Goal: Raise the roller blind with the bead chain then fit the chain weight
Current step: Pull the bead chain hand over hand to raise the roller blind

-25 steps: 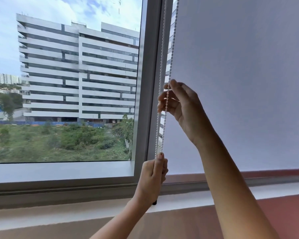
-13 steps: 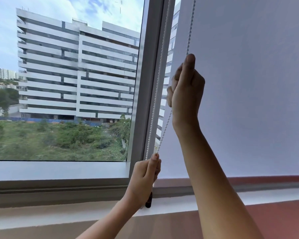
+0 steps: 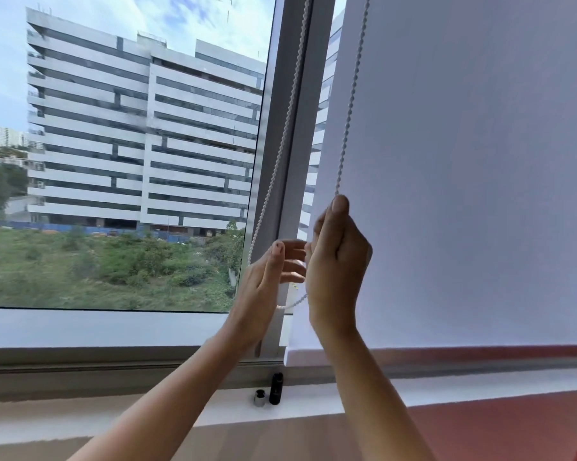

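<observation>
Gripping white bead chain (image 3: 350, 108), right hand (image 3: 337, 261) fisted; left hand (image 3: 267, 277) spread, loose.

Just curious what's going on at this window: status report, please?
Right hand shut on bead chain. Left hand open beside it. Blind almost fully down. Small black piece on sill; nothing in the way.

Through the window pane (image 3: 130, 161) a white banded office block (image 3: 140, 134) rises over scrubby green ground (image 3: 107, 264) (cloudy sky above); grey frame (image 3: 290, 128) alongside.
</observation>
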Demonstrator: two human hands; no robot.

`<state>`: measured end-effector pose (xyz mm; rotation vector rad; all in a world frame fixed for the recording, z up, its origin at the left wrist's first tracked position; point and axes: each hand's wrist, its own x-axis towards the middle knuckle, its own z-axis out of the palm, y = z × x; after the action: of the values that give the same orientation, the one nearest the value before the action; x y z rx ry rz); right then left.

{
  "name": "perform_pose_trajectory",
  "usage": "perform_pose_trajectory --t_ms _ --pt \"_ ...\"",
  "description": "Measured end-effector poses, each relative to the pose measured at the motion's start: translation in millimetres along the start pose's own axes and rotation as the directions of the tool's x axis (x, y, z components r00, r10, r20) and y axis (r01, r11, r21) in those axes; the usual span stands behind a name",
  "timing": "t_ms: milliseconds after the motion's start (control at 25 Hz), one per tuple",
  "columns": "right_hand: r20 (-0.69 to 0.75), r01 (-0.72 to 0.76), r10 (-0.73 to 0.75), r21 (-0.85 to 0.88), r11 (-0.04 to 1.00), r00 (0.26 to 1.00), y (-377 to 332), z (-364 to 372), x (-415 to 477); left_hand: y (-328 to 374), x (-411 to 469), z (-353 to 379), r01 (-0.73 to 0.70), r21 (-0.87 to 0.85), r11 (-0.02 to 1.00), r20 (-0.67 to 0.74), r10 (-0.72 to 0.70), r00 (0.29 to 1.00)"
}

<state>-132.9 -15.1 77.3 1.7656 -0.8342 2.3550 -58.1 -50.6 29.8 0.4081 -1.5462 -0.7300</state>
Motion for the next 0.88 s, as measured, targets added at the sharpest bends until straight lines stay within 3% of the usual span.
perform_pose_trajectory --t_ms 120,200,320,480,560,680,760,880 --pt "0.055 -0.029 0.031 -0.028 0.999 0.998 14.3 -8.7 -38.9 19.9 20.6 2.0 0.193 -0.319 0.928 0.099 -0.17 0.981" --pt "0.098 -0.063 0.07 -0.072 0.995 0.993 27.3 -18.7 -64.9 34.1 29.2 2.3 0.422 -0.514 0.747 0.292 -0.309 0.905" --pt "0.13 -0.082 0.108 -0.189 0.978 0.986 44.2 -34.6 -93.0 44.6 31.8 7.2 0.572 -0.499 0.651 0.451 -0.369 0.813" --pt "0.121 -0.08 0.109 -0.224 0.971 0.987 59.9 -47.5 -95.8 60.9 39.0 17.6 0.588 -0.415 0.694 0.535 -0.336 0.775" --pt "0.111 -0.121 0.149 -0.227 0.966 0.983 63.9 -49.7 -93.5 67.8 42.0 27.6 0.552 -0.313 0.773 0.505 -0.357 0.786" --pt "0.126 -0.133 0.158 -0.182 0.974 0.979 64.6 -47.4 -96.8 65.7 36.8 46.4 0.409 -0.185 0.894 0.301 -0.344 0.889" --pt "0.125 -0.165 0.183 -0.14 0.976 0.975 63.4 -44.0 -99.5 62.2 32.7 55.5 0.302 -0.172 0.938 0.152 -0.278 0.949" --pt "0.107 -0.209 0.221 -0.11 0.972 0.969 60.3 -42.0 -101.6 58.8 30.8 60.8 0.231 -0.213 0.949 0.046 -0.226 0.973"
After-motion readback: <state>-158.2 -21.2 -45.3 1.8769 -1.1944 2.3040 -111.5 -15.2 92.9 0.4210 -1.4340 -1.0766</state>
